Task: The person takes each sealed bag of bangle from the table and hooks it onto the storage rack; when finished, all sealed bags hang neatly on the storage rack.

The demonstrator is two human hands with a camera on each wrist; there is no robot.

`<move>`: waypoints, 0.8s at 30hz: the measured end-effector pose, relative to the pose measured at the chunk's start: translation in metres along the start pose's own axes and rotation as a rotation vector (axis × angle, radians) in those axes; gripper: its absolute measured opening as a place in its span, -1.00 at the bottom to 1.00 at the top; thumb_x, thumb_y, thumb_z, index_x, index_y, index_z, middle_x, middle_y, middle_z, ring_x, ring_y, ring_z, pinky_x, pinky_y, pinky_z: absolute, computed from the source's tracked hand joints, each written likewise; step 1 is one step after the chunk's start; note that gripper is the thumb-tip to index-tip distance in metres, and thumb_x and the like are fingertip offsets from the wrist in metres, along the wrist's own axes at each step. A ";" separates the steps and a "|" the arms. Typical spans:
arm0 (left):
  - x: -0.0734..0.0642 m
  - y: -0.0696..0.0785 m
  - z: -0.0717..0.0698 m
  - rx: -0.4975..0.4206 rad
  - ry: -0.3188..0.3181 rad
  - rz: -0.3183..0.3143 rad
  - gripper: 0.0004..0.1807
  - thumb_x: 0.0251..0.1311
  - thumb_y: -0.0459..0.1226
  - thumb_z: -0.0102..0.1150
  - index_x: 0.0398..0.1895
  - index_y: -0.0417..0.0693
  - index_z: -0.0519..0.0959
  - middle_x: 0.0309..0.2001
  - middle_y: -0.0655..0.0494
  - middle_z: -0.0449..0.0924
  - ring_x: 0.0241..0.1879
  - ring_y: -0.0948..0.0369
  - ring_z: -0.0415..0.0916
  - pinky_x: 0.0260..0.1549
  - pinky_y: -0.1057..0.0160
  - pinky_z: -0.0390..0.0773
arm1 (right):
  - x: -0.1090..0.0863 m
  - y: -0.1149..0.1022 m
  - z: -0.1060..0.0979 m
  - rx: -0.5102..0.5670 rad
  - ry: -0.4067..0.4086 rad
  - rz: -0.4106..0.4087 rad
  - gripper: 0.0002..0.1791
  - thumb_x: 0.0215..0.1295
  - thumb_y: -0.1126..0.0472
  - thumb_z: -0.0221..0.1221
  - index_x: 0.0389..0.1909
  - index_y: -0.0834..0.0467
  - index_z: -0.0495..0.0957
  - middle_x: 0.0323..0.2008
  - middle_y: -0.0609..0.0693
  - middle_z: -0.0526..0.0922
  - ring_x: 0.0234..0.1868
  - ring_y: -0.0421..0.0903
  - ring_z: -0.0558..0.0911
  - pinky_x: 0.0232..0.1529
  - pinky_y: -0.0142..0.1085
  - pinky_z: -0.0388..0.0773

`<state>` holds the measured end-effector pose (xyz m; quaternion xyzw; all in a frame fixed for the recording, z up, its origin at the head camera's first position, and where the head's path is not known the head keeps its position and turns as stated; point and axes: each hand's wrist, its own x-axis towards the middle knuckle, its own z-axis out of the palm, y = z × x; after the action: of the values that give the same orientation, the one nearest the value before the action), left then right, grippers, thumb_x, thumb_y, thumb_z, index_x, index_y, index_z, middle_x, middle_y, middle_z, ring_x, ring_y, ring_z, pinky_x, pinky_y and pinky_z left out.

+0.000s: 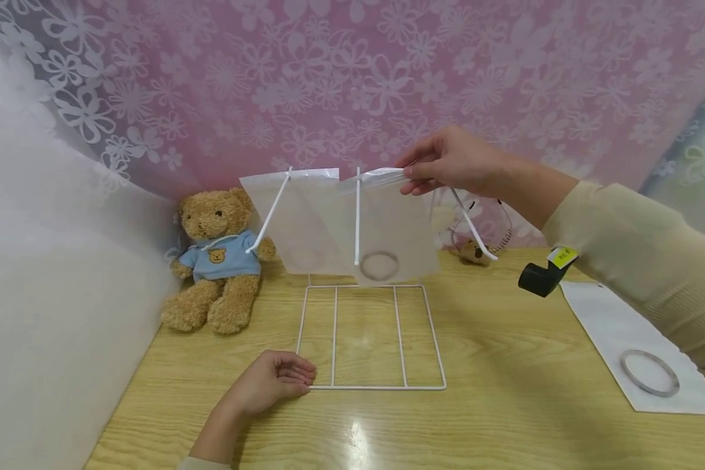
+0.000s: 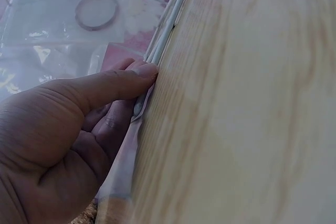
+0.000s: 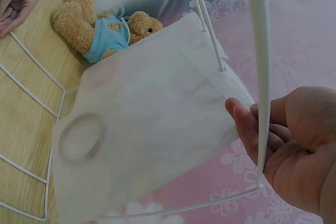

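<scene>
A white wire display rack stands on the wooden table, with several prongs slanting toward me. Two translucent plastic bags hang on it: the left bag from the left prong, the right bag from the middle one. Through the right bag shows a thin grey ring. My right hand pinches this bag's top edge near the right prong. Low at the rack's front left corner, my left hand grips the base wire, thumb on top in the left wrist view.
A teddy bear in a blue hoodie sits left of the rack. Another bag with a ring lies at the right. Behind the rack are a small brown toy and a pink floral curtain. A black device hangs by the right sleeve.
</scene>
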<state>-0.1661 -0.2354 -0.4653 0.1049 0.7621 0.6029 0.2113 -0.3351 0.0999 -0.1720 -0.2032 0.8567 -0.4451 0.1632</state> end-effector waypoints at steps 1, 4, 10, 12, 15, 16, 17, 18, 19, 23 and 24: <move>0.000 0.000 0.000 0.002 0.000 0.001 -0.67 0.20 -0.41 0.34 0.02 -0.37 0.61 -0.05 -0.21 0.68 -0.10 0.08 0.70 -0.11 0.30 0.73 | 0.000 0.000 0.000 -0.001 0.005 0.001 -0.63 0.48 0.27 0.11 0.24 0.26 0.51 0.10 0.20 0.65 -0.04 -0.03 0.74 0.11 -0.21 0.68; 0.000 0.000 0.001 -0.009 0.004 -0.005 -0.67 0.19 -0.44 0.34 0.02 -0.40 0.60 -0.05 -0.22 0.68 -0.10 0.07 0.70 -0.11 0.30 0.73 | 0.001 0.000 0.001 0.007 0.018 0.004 -0.63 0.49 0.25 0.11 0.24 0.24 0.52 0.11 0.19 0.65 -0.01 -0.01 0.73 0.12 -0.20 0.68; 0.001 0.002 0.004 0.004 -0.004 0.007 -0.67 0.19 -0.45 0.33 0.03 -0.41 0.59 -0.04 -0.24 0.67 -0.09 0.05 0.69 -0.10 0.30 0.73 | 0.000 0.000 0.002 -0.015 0.064 0.021 -0.64 0.48 0.27 0.11 0.22 0.26 0.53 0.08 0.21 0.67 -0.07 -0.03 0.75 0.10 -0.20 0.69; 0.001 0.003 0.004 0.009 -0.007 0.012 -0.67 0.20 -0.44 0.32 0.03 -0.41 0.59 -0.04 -0.23 0.67 -0.09 0.04 0.69 -0.10 0.30 0.73 | -0.001 -0.001 0.002 -0.037 0.071 0.032 -0.64 0.48 0.27 0.12 0.22 0.27 0.53 0.07 0.20 0.67 -0.08 -0.04 0.75 0.08 -0.22 0.70; 0.002 0.003 0.004 0.005 -0.009 0.007 -0.67 0.21 -0.44 0.32 0.03 -0.41 0.59 -0.05 -0.23 0.67 -0.09 0.05 0.70 -0.10 0.30 0.73 | -0.001 -0.002 0.002 -0.059 0.070 0.046 -0.64 0.46 0.25 0.15 0.21 0.26 0.54 0.03 0.18 0.69 -0.11 -0.05 0.75 0.06 -0.24 0.71; 0.002 0.003 0.003 0.001 -0.008 0.003 -0.67 0.21 -0.45 0.32 0.03 -0.41 0.59 -0.05 -0.23 0.67 -0.10 0.05 0.70 -0.10 0.30 0.73 | -0.001 -0.002 0.001 -0.069 0.066 0.047 -0.64 0.45 0.24 0.16 0.21 0.26 0.55 0.02 0.17 0.69 -0.11 -0.05 0.74 0.06 -0.25 0.71; 0.002 0.003 0.003 0.000 -0.007 0.002 -0.67 0.20 -0.45 0.32 0.03 -0.41 0.59 -0.05 -0.23 0.67 -0.10 0.05 0.70 -0.11 0.30 0.73 | -0.001 -0.003 0.001 -0.077 0.062 0.049 -0.64 0.45 0.24 0.17 0.20 0.26 0.55 0.02 0.17 0.69 -0.11 -0.05 0.74 0.05 -0.26 0.71; 0.001 0.003 0.003 -0.003 -0.007 0.000 -0.67 0.21 -0.45 0.32 0.03 -0.41 0.59 -0.04 -0.23 0.67 -0.10 0.06 0.70 -0.10 0.29 0.73 | 0.000 -0.003 0.001 -0.077 0.058 0.049 -0.64 0.44 0.25 0.17 0.19 0.27 0.56 0.01 0.17 0.69 -0.12 -0.05 0.74 0.05 -0.25 0.71; 0.001 0.003 0.003 -0.005 -0.007 -0.001 -0.67 0.21 -0.44 0.32 0.03 -0.41 0.59 -0.04 -0.23 0.67 -0.10 0.06 0.69 -0.10 0.29 0.73 | 0.001 -0.003 0.001 -0.077 0.054 0.049 -0.65 0.44 0.26 0.18 0.18 0.27 0.56 0.00 0.16 0.69 -0.13 -0.06 0.74 0.03 -0.27 0.71; 0.000 0.001 0.002 0.001 -0.006 0.003 -0.67 0.21 -0.44 0.33 0.03 -0.41 0.59 -0.05 -0.23 0.67 -0.10 0.07 0.70 -0.10 0.29 0.73 | 0.003 -0.002 0.001 -0.037 0.052 0.059 -0.65 0.40 0.30 0.21 0.15 0.32 0.55 -0.06 0.12 0.69 -0.16 -0.10 0.74 -0.04 -0.33 0.73; 0.000 0.001 0.002 0.003 -0.005 0.003 -0.67 0.21 -0.44 0.33 0.02 -0.41 0.60 -0.05 -0.23 0.67 -0.11 0.07 0.70 -0.11 0.30 0.73 | 0.003 -0.002 0.001 -0.024 0.054 0.059 -0.65 0.39 0.30 0.22 0.14 0.33 0.55 -0.08 0.11 0.69 -0.17 -0.10 0.74 -0.06 -0.35 0.73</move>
<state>-0.1652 -0.2333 -0.4649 0.1079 0.7623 0.6020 0.2118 -0.3364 0.0967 -0.1711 -0.1674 0.8718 -0.4350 0.1506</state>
